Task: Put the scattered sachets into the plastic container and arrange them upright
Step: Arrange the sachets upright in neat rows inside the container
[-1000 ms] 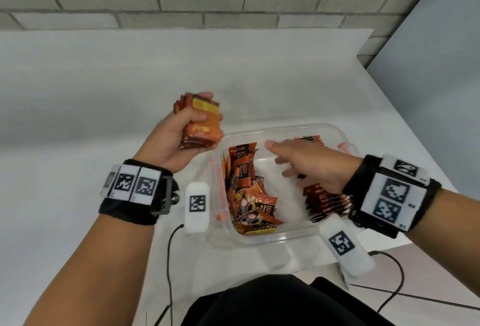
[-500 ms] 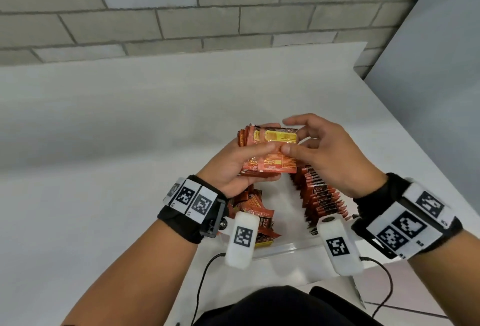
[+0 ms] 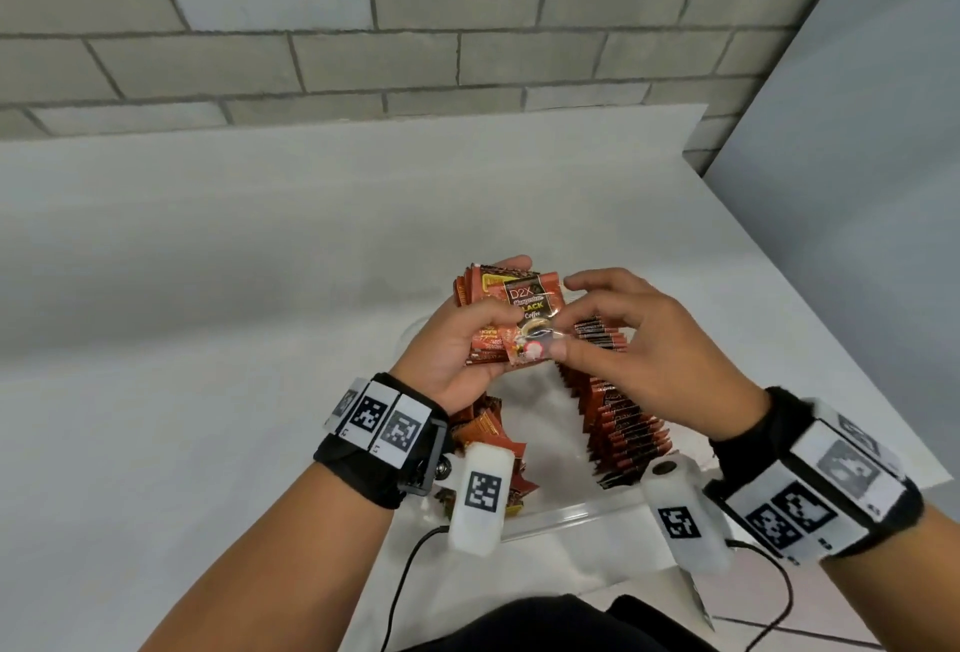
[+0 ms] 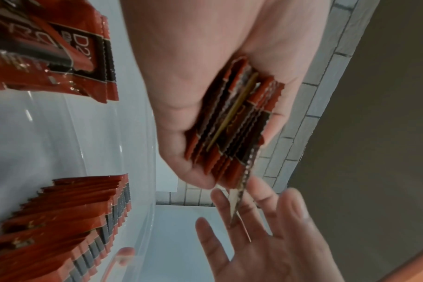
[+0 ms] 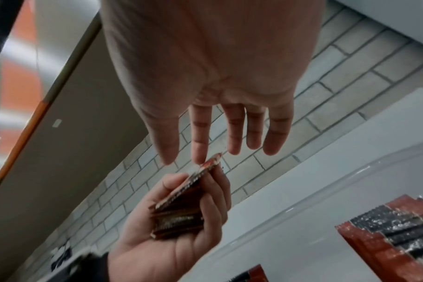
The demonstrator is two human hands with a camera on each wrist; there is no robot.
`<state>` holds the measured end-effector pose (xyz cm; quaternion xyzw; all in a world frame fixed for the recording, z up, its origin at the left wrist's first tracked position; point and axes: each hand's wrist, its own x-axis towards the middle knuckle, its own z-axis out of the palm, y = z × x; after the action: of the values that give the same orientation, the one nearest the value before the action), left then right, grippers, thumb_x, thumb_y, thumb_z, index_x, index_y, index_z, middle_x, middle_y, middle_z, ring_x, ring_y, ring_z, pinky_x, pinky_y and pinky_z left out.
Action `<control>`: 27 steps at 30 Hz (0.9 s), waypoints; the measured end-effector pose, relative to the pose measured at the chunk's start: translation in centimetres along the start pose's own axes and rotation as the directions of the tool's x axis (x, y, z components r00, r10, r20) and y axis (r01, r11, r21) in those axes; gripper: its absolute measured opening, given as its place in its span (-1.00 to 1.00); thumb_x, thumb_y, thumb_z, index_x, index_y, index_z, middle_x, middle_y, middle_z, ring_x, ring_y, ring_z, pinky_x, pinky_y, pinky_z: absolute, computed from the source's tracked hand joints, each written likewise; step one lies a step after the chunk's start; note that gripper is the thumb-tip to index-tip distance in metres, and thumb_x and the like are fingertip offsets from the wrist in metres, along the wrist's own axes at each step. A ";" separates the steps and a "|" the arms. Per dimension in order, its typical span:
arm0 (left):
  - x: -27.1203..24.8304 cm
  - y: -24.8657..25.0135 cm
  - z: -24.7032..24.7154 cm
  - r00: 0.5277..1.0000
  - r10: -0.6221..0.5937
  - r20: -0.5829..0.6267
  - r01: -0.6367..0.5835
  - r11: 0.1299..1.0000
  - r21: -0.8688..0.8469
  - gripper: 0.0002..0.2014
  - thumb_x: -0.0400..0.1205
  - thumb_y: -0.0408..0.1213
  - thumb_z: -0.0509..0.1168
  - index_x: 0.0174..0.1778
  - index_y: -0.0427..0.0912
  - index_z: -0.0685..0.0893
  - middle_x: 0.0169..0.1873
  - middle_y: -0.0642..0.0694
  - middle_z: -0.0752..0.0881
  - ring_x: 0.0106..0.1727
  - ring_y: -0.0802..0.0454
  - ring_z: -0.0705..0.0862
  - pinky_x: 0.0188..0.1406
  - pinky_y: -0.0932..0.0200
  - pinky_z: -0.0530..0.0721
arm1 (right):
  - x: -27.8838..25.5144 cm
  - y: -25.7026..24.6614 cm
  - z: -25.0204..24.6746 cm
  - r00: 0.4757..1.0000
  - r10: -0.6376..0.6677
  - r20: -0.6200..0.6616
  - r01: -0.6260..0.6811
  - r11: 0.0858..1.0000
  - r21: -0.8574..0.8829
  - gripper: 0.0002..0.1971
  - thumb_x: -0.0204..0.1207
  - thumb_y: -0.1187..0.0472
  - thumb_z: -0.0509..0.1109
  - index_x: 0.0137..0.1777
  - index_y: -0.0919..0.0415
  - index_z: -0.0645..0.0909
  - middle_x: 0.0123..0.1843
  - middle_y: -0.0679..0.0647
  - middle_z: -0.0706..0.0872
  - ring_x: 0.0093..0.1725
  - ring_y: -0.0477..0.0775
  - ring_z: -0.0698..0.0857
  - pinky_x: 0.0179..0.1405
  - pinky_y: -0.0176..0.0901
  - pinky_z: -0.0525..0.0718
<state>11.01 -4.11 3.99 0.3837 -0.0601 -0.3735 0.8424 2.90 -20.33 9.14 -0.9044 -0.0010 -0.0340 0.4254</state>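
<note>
My left hand point(image 3: 452, 344) grips a stack of orange sachets point(image 3: 480, 298) above the clear plastic container point(image 3: 571, 513). A front sachet point(image 3: 530, 318) with a black label sticks out of the stack, tilted. My right hand point(image 3: 649, 355) reaches in from the right with fingers fairly straight, and its fingertips point(image 5: 200, 158) touch that sachet's corner point(image 5: 214, 159). In the left wrist view the stack point(image 4: 229, 129) sits between thumb and fingers, its loose edge resting on the right hand point(image 4: 266, 238). A row of upright sachets point(image 3: 618, 422) fills the container's right side. Loose sachets point(image 3: 493, 438) lie at its left.
The container stands on a white table point(image 3: 208, 339) near its front right edge. A grey brick wall point(image 3: 415, 27) runs behind, and a grey panel point(image 3: 857, 183) closes the right. Cables point(image 3: 400, 573) hang from the wrist cameras over the table front.
My left hand carried the stack from left of the container to above it. My right hand rose out of the container to meet it, and the front sachet now sticks out tilted.
</note>
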 end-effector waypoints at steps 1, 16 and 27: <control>0.1 -0.1 0.0 1.000 -0.001 -0.003 0.001 1.000 0.007 -0.50 0.39 -0.50 0.27 0.27 -0.11 0.63 0.15 -0.27 0.73 0.05 -0.17 0.75 0.01 -0.12 0.71 | 0.1 -0.1 -0.2 0.999 0.022 -0.024 -0.021 0.999 0.028 -0.78 0.36 -0.01 0.54 0.01 -0.09 0.72 0.25 -0.17 0.60 0.28 -0.18 0.56 0.30 -0.11 0.55; -0.4 0.1 0.7 0.997 -0.036 0.073 0.033 0.998 0.050 -0.70 0.40 -0.49 0.35 -0.01 -0.14 0.80 -0.03 -0.24 0.80 -0.02 -0.15 0.79 0.01 -0.11 0.74 | 2.9 -1.2 -0.9 0.974 0.214 -0.073 -0.178 0.927 0.329 -0.85 0.49 0.35 0.46 0.01 0.13 0.69 -0.10 0.18 0.66 -0.26 0.23 0.75 -0.30 0.04 0.74; -0.8 0.8 1.0 0.996 0.037 0.081 -0.043 0.996 0.077 -0.47 0.32 -0.63 0.37 0.22 -0.22 0.62 -0.05 -0.21 0.80 -0.05 -0.11 0.80 -0.07 -0.05 0.79 | 3.5 -2.2 -0.6 0.964 0.239 -0.116 -0.173 0.896 0.410 -0.92 0.52 0.33 0.44 -0.07 0.18 0.62 -0.09 0.14 0.65 -0.35 0.00 0.74 -0.39 0.00 0.77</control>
<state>10.50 -3.85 5.38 0.4001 -0.1157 -0.3690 0.8309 6.25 -19.48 11.44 -0.7886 0.1231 -0.0620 0.5993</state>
